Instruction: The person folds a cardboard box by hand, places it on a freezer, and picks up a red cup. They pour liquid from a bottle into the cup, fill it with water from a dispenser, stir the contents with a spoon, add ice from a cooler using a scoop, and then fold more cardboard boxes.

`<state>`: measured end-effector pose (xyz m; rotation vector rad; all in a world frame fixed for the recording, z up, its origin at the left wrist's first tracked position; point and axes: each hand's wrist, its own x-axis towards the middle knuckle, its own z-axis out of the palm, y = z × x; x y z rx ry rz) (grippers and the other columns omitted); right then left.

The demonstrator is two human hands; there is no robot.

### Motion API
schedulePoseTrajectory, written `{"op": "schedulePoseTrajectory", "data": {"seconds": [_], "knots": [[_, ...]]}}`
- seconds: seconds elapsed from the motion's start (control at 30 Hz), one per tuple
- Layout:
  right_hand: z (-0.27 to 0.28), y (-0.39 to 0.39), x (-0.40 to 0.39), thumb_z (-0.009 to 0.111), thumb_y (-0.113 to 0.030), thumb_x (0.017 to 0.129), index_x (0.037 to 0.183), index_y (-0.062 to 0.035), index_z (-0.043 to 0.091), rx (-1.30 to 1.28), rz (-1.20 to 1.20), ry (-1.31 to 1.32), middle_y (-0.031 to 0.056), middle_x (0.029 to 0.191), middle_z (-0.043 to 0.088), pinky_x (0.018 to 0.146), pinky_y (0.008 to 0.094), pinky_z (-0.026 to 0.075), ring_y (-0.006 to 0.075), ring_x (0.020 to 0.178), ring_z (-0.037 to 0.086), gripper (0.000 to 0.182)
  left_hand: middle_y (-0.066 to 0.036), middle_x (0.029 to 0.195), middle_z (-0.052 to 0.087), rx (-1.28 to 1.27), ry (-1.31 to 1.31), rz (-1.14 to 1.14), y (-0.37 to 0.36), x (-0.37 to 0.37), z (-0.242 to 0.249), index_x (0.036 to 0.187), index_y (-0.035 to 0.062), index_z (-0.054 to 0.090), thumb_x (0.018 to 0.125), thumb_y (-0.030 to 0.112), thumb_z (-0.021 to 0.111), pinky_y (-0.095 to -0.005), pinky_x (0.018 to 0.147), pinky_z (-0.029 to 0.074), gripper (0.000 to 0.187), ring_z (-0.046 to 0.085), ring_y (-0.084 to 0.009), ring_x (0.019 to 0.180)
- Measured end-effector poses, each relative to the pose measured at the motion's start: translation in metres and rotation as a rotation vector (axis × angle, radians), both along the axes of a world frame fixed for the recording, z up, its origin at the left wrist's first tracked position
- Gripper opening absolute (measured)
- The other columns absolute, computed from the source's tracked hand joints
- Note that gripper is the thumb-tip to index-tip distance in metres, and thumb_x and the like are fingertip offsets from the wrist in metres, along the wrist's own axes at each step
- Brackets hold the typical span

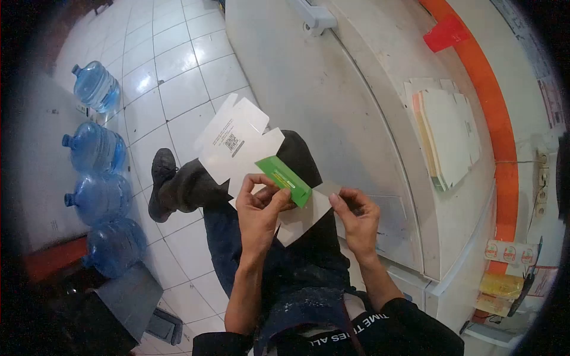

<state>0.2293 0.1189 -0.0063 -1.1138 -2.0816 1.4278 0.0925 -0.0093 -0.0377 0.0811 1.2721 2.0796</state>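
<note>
Across my lap lies an unfolded white cardboard box blank, printed with a QR code and small text. A green panel with small lettering stands out near its middle, and plain cardboard shows below it. My left hand is closed, with the thumb pressed on the lower edge of the green panel and the fingers curled behind it. On the right, my right hand pinches the corner of a plain cardboard flap between thumb and fingers.
Several blue water jugs line the tiled floor at left. A stack of flat cardboard blanks rests on the white appliance at right, near a red object. A dark grey box sits at lower left.
</note>
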Motion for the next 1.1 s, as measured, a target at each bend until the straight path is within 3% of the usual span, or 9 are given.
{"op": "schedulePoseTrajectory", "data": {"seconds": [0.07, 0.2, 0.4, 0.5, 0.57, 0.77, 0.9, 1.03, 1.1], "knots": [[-0.002, 0.001, -0.003, 0.072, -0.013, 0.093, 0.109, -0.0024, 0.073, -0.04, -0.021, 0.016, 0.0095, 0.096, 0.074, 0.079, 0.0324, 0.055, 0.0179, 0.083, 0.069, 0.019, -0.021, 0.096, 0.072, 0.008, 0.003, 0.003, -0.003, 0.002, -0.003, 0.124, 0.0013, 0.044, 0.093, 0.002, 0.067, -0.033, 0.078, 0.062, 0.039, 0.073, -0.0216, 0.087], [0.005, 0.004, -0.005, 0.072, -0.017, 0.095, 0.108, 0.0008, 0.072, 0.302, 0.251, 0.077, 0.0092, 0.097, 0.074, 0.08, 0.0315, 0.054, 0.0151, 0.086, 0.068, 0.022, -0.02, 0.096, 0.072, 0.006, -0.039, 0.056, 0.0, 0.0, 0.012, 0.124, -0.0003, 0.048, 0.093, 0.003, 0.067, -0.0328, 0.08, 0.061, 0.036, 0.073, -0.0213, 0.088], [0.0, 0.001, -0.003, 0.073, -0.016, 0.093, 0.111, -0.0031, 0.073, -0.179, -0.073, 0.059, 0.0107, 0.098, 0.073, 0.079, 0.031, 0.055, 0.0188, 0.088, 0.069, 0.022, -0.015, 0.098, 0.073, -0.104, 0.176, -0.111, -0.005, -0.008, 0.009, 0.121, -0.0026, 0.057, 0.094, 0.005, 0.068, -0.031, 0.081, 0.06, 0.031, 0.072, -0.0189, 0.088], [0.0, 0.006, -0.004, 0.072, -0.013, 0.092, 0.114, -0.0032, 0.072, 0.12, 0.049, 0.063, 0.0098, 0.098, 0.072, 0.082, 0.0307, 0.054, 0.0212, 0.09, 0.069, 0.024, -0.013, 0.099, 0.073, -0.153, 0.265, -0.18, -0.004, -0.003, 0.018, 0.122, -0.0034, 0.059, 0.094, 0.007, 0.068, -0.0291, 0.08, 0.059, 0.031, 0.072, -0.0168, 0.089], [0.014, 0.007, -0.014, 0.071, -0.008, 0.091, 0.12, -0.0034, 0.069, 0.333, 0.342, 0.042, 0.0109, 0.102, 0.069, 0.083, 0.0332, 0.055, 0.0229, 0.099, 0.067, 0.029, -0.014, 0.1, 0.074, -0.171, 0.289, -0.173, 0.002, 0.004, 0.021, 0.123, -0.0034, 0.061, 0.095, 0.007, 0.068, -0.0274, 0.079, 0.058, 0.031, 0.072, -0.0156, 0.09], [0.018, 0.011, -0.029, 0.068, -0.003, 0.088, 0.12, -0.0042, 0.067, 0.394, 0.562, -0.012, 0.0153, 0.112, 0.066, 0.09, 0.0414, 0.053, 0.0314, 0.11, 0.062, 0.032, -0.018, 0.101, 0.074, -0.181, 0.335, -0.149, 0.005, 0.008, 0.024, 0.127, -0.0051, 0.063, 0.1, 0.013, 0.06, -0.0302, 0.078, 0.058, 0.032, 0.072, -0.0175, 0.091], [0.023, 0.025, -0.037, 0.067, -0.003, 0.088, 0.114, -0.0036, 0.068, 0.403, 0.623, -0.031, 0.0145, 0.112, 0.067, 0.093, 0.0415, 0.051, 0.0334, 0.108, 0.063, 0.026, -0.016, 0.099, 0.074, -0.376, 0.343, -0.39, -0.013, -0.008, 0.042, 0.127, -0.0011, 0.064, 0.099, 0.013, 0.064, -0.0278, 0.078, 0.056, 0.032, 0.071, -0.0155, 0.086], [0.055, 0.038, -0.059, 0.067, -0.004, 0.086, 0.104, -0.0049, 0.068, 0.475, 0.604, -0.011, 0.0114, 0.109, 0.067, 0.091, 0.0404, 0.051, 0.0318, 0.106, 0.062, 0.018, -0.019, 0.099, 0.073, -0.742, 0.656, -0.368, -0.035, -0.03, 0.099, 0.125, 0.0059, 0.067, 0.09, 0.015, 0.074, -0.0294, 0.074, 0.057, 0.037, 0.073, -0.0183, 0.082], [0.074, 0.047, -0.072, 0.068, -0.006, 0.084, 0.103, -0.0075, 0.068, 0.628, 0.83, 0.036, 0.0082, 0.106, 0.066, 0.093, 0.0439, 0.049, 0.0305, 0.108, 0.059, 0.018, -0.013, 0.104, 0.074, -0.657, 1.557, -0.02, -0.034, -0.042, 0.099, 0.124, 0.0082, 0.068, 0.087, 0.015, 0.077, -0.0322, 0.074, 0.058, 0.039, 0.074, -0.0217, 0.086]]}}
